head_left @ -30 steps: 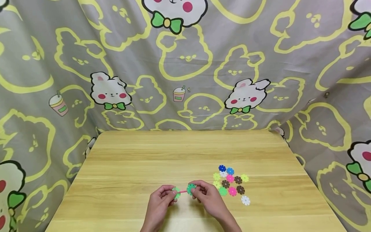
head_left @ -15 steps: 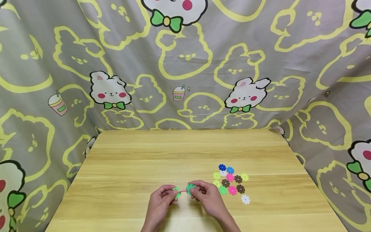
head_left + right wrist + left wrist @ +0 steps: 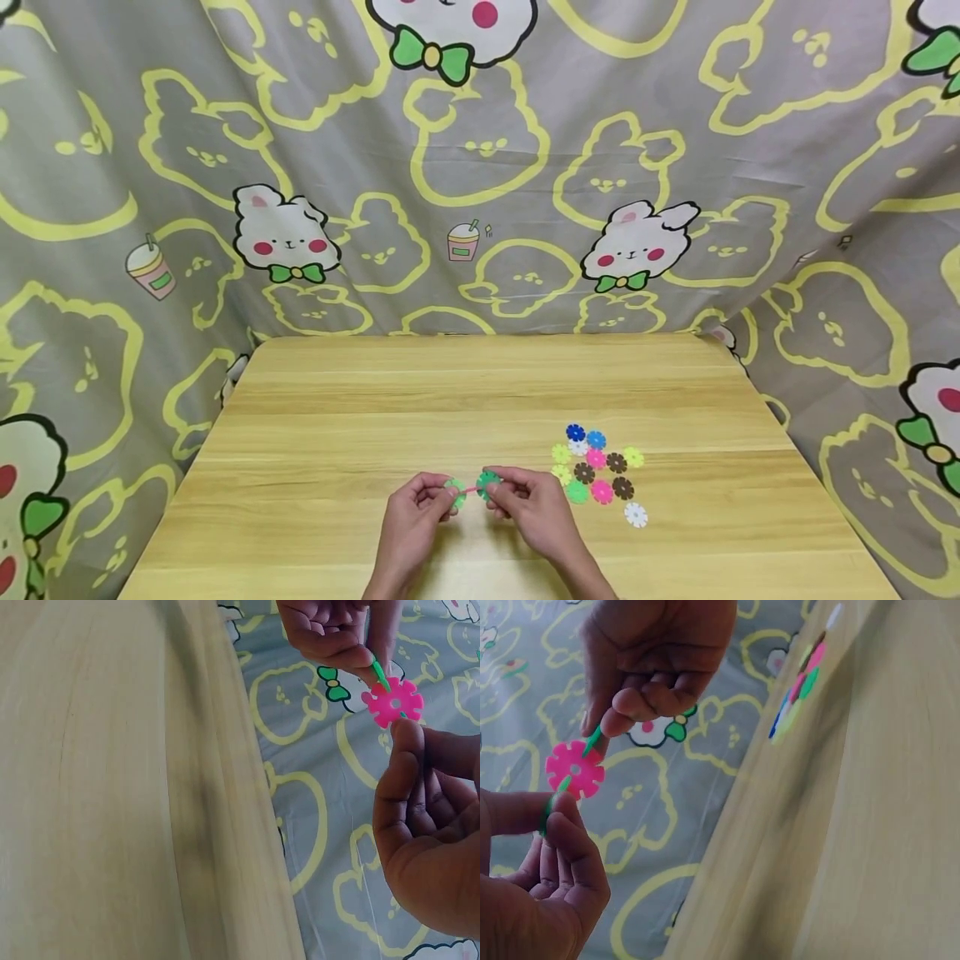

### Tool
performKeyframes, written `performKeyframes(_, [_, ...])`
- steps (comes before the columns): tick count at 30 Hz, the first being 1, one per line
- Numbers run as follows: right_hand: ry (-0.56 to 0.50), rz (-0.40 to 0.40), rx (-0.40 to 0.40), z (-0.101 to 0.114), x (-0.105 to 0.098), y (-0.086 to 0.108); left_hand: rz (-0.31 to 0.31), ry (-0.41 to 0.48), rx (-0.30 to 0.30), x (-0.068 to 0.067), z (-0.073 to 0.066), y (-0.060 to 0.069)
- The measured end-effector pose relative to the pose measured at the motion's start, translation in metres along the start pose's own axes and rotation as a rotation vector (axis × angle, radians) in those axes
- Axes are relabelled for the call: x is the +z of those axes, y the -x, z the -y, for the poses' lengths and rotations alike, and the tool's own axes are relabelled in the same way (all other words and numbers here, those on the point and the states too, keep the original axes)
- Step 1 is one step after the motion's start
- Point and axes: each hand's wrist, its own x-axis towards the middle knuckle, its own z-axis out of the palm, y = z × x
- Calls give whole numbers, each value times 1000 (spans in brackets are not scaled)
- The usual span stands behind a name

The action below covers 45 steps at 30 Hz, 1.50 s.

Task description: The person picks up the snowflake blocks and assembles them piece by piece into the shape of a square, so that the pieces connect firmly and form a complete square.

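Observation:
Between the two hands a pink notched disc (image 3: 575,769) is joined edge-on to a green disc on either side. My left hand (image 3: 411,523) pinches the light green disc (image 3: 458,495) between thumb and fingers; this disc shows edge-on in the left wrist view. With thumb and forefinger my right hand (image 3: 534,510) pinches the darker green disc (image 3: 487,483). In the right wrist view the pink disc (image 3: 395,703) faces the camera, and fingertips hide most of the right-hand disc. The joined discs are held above the table.
On the wooden table (image 3: 330,433), right of the hands, lie several loose notched discs, among them a dark blue disc (image 3: 575,432), a brown disc (image 3: 622,488) and a white disc (image 3: 636,515). A patterned curtain (image 3: 525,200) surrounds the table's back and sides.
The right hand and its darker green disc have shifted slightly left, nearer the left hand. Both hands keep their pinch; the loose discs have not moved.

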Motion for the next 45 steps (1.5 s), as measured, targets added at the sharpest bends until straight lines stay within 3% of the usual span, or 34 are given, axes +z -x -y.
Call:
performKeyframes(3, [-25, 17, 18, 0, 1, 0, 18, -2, 10, -2, -1, 0])
performKeyframes(6, [-21, 26, 37, 0, 1, 0, 45, -71, 47, -4, -2, 0])
performKeyframes(13, [14, 35, 29, -2, -1, 1, 118, -400, 229, -4, 1, 1])
performKeyframes(18, [4, 57, 14, -1, 0, 2, 138, -524, 358, 1, 4, -1])
performKeyframes(25, [33, 73, -5, 0, -1, 2, 100, -515, 451, 5, 11, -3])
performKeyframes(31, [121, 69, -13, -4, -13, 3, 85, -483, 445, 4, 11, -4])
performKeyframes(38, [334, -117, 26, -14, -40, 0, 60, -474, 425, 2, 9, -5])
performKeyframes(45, [554, -264, 144, -24, -64, 1, 53, -450, 419, 1, 9, -5])
